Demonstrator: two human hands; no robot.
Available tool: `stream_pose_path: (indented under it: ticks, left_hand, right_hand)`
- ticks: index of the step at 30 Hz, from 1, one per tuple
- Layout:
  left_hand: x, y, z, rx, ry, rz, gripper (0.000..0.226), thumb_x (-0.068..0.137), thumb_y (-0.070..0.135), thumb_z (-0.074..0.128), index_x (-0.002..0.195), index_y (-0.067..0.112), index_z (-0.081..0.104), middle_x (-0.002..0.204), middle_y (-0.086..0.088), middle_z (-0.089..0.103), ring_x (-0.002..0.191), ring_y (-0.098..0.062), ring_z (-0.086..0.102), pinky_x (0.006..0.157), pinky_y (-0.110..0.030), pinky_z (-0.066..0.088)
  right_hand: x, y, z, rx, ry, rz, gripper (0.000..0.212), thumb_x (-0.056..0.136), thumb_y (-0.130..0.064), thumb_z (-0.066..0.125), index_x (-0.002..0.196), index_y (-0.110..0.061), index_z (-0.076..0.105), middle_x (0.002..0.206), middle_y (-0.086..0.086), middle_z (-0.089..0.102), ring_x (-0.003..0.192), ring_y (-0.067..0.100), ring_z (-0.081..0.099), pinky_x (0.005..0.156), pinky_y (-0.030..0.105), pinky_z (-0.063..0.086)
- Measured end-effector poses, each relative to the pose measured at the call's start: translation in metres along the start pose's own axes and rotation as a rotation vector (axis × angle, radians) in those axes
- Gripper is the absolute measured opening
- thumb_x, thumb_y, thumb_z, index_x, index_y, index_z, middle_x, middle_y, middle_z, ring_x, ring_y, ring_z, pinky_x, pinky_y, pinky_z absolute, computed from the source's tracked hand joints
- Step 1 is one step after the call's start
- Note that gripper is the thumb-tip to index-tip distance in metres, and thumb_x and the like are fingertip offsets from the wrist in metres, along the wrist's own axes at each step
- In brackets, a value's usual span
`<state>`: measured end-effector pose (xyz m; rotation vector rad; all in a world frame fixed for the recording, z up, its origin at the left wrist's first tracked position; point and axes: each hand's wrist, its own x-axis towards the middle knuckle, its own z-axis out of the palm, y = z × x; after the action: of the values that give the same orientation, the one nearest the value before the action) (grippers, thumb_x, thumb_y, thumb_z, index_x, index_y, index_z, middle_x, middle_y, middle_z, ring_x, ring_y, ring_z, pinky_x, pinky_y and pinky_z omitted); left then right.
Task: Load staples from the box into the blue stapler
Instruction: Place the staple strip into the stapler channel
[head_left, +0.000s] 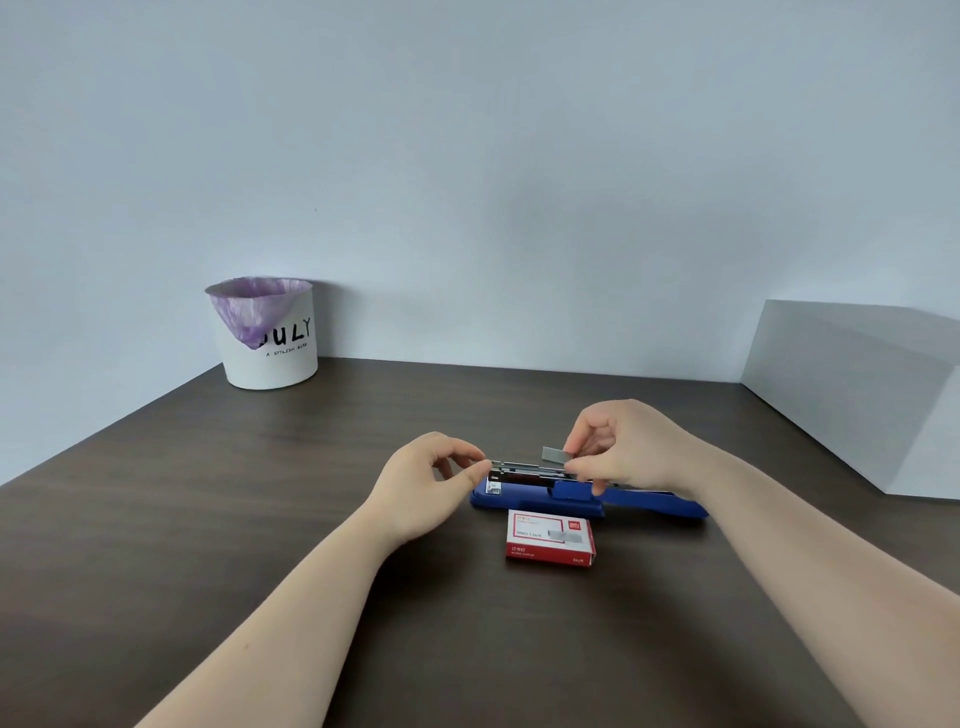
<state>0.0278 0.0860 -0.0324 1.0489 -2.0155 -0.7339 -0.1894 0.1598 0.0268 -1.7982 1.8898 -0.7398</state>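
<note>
Pale wall behind, and we're over a dark wood tabletop (260, 519). Grey box (857, 395) sits at the right edge, white bin (270, 353) with a purple liner at the far left corner. Near the middle lies the blue stapler (540, 500), opened out flat, its metal channel facing up, its arm stretched toward the right. Just in front of it, on our side, lies the red staple box (549, 535), apparently shut. Our left hand (423, 488) pinches the channel's left end between thumb and forefinger. Our right hand (623, 447) grips a staple strip (555, 454) in a narrow pinch, just above the channel, tilted slightly.
</note>
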Motion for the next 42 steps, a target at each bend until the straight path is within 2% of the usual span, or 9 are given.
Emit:
stream_pose_path:
  ticks: [4, 7, 10, 12, 23, 26, 31, 36, 42]
  left_hand:
    - [0.000, -0.002, 0.001, 0.021, -0.010, 0.003, 0.015, 0.082, 0.029, 0.065, 0.096, 0.025, 0.070, 0.096, 0.006, 0.066, 0.083, -0.007, 0.058, 0.072, -0.010, 0.040]
    - [0.001, -0.005, 0.003, 0.076, -0.074, 0.022, 0.026, 0.081, 0.032, 0.066, 0.106, 0.027, 0.067, 0.107, 0.008, 0.063, 0.098, -0.007, 0.058, 0.089, -0.021, 0.044]
    - [0.001, -0.006, 0.005, 0.184, -0.161, 0.020, 0.043, 0.081, 0.035, 0.065, 0.123, 0.027, 0.057, 0.124, 0.010, 0.059, 0.117, -0.007, 0.051, 0.103, -0.028, 0.041]
    - [0.002, -0.006, 0.005, 0.221, -0.189, 0.014, 0.048, 0.081, 0.036, 0.064, 0.127, 0.027, 0.054, 0.130, 0.011, 0.057, 0.123, -0.008, 0.048, 0.108, -0.031, 0.038]
    - [0.001, -0.004, 0.004, 0.223, -0.223, 0.009, 0.039, 0.082, 0.035, 0.063, 0.121, 0.032, 0.059, 0.125, 0.014, 0.062, 0.118, -0.007, 0.052, 0.104, -0.031, 0.041]
    - [0.001, -0.005, 0.004, 0.216, -0.228, 0.003, 0.038, 0.081, 0.035, 0.063, 0.119, 0.033, 0.060, 0.125, 0.015, 0.062, 0.118, -0.007, 0.053, 0.105, -0.033, 0.042]
    - [0.000, -0.004, 0.003, 0.213, -0.234, 0.009, 0.034, 0.082, 0.034, 0.063, 0.116, 0.034, 0.061, 0.122, 0.014, 0.064, 0.115, -0.008, 0.054, 0.103, -0.032, 0.043]
    - [0.000, -0.003, 0.003, 0.216, -0.237, 0.005, 0.034, 0.082, 0.034, 0.063, 0.115, 0.034, 0.062, 0.122, 0.014, 0.064, 0.115, -0.008, 0.054, 0.103, -0.032, 0.043]
    - [0.001, -0.005, 0.004, 0.256, -0.251, 0.009, 0.034, 0.081, 0.032, 0.063, 0.116, 0.033, 0.061, 0.120, 0.012, 0.064, 0.114, -0.010, 0.055, 0.101, -0.034, 0.045]
  right_hand:
    - [-0.001, 0.008, 0.001, 0.021, 0.006, 0.004, 0.008, 0.079, -0.010, 0.071, 0.086, -0.014, 0.068, 0.085, 0.007, 0.074, 0.055, 0.008, 0.069, 0.054, 0.013, 0.052]
    - [-0.001, 0.011, -0.001, -0.034, -0.011, 0.005, 0.006, 0.081, -0.017, 0.070, 0.087, -0.016, 0.069, 0.083, 0.003, 0.074, 0.060, 0.012, 0.071, 0.061, 0.015, 0.053]
    - [0.001, 0.009, -0.003, -0.109, -0.038, 0.000, 0.008, 0.084, -0.021, 0.067, 0.091, -0.017, 0.069, 0.084, -0.002, 0.072, 0.060, 0.010, 0.071, 0.058, 0.012, 0.048]
    - [0.003, 0.007, -0.002, -0.141, -0.046, -0.015, 0.007, 0.085, -0.020, 0.067, 0.091, -0.019, 0.068, 0.084, -0.004, 0.070, 0.058, 0.009, 0.070, 0.059, 0.011, 0.048]
    - [0.005, 0.009, 0.005, -0.118, -0.017, -0.068, 0.011, 0.084, -0.018, 0.067, 0.094, -0.017, 0.071, 0.090, 0.000, 0.071, 0.063, 0.012, 0.071, 0.059, 0.011, 0.052]
    - [0.005, 0.011, 0.005, -0.105, -0.012, -0.079, 0.012, 0.083, -0.019, 0.068, 0.094, -0.017, 0.071, 0.091, 0.000, 0.072, 0.061, 0.007, 0.069, 0.061, 0.013, 0.053]
    - [0.005, 0.013, 0.007, -0.086, -0.006, -0.100, 0.011, 0.082, -0.020, 0.070, 0.093, -0.019, 0.072, 0.089, -0.003, 0.072, 0.062, -0.009, 0.064, 0.066, 0.015, 0.054]
    - [0.005, 0.011, 0.007, -0.107, -0.008, -0.109, 0.012, 0.081, -0.017, 0.070, 0.092, -0.021, 0.072, 0.093, -0.005, 0.073, 0.087, 0.004, 0.068, 0.080, 0.017, 0.053]
    - [0.011, 0.000, 0.007, -0.221, -0.070, -0.114, 0.013, 0.086, -0.022, 0.065, 0.097, -0.020, 0.071, 0.095, -0.006, 0.071, 0.090, 0.006, 0.065, 0.076, 0.011, 0.047]
